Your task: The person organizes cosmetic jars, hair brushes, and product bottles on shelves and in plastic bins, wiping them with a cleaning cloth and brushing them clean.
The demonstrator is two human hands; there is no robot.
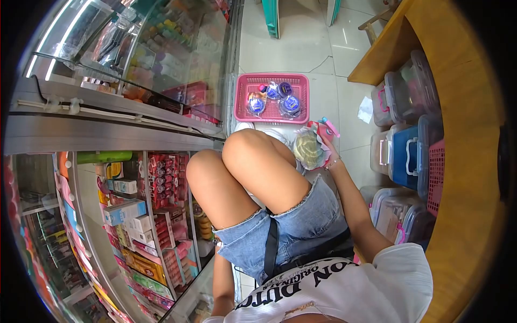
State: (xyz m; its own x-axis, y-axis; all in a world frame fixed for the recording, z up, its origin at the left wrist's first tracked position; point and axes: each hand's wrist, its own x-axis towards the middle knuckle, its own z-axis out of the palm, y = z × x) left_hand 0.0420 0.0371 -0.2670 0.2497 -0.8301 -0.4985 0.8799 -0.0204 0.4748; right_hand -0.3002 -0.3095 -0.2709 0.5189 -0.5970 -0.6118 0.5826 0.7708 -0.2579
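Note:
Beside my knees, my right hand [331,153] is closed on a wrapped package [311,148] with a pale green round part and pink and red edges. A pink strip sticks out at its top. My left arm hangs down at the left of my denim shorts, and its hand is hidden behind my leg. A pink plastic basket [240,110] rests on the floor in front of my knees. Inside it are several round containers with blue labels [290,104] in clear wrap, and a small pink item.
Glass display shelves [177,54] with packed goods [161,180] line the left side. Lidded plastic boxes [401,151] are stacked at the right under a wooden counter [466,161]. Green legs [271,19] stand at the top. White paper [365,110] lies on the tiles.

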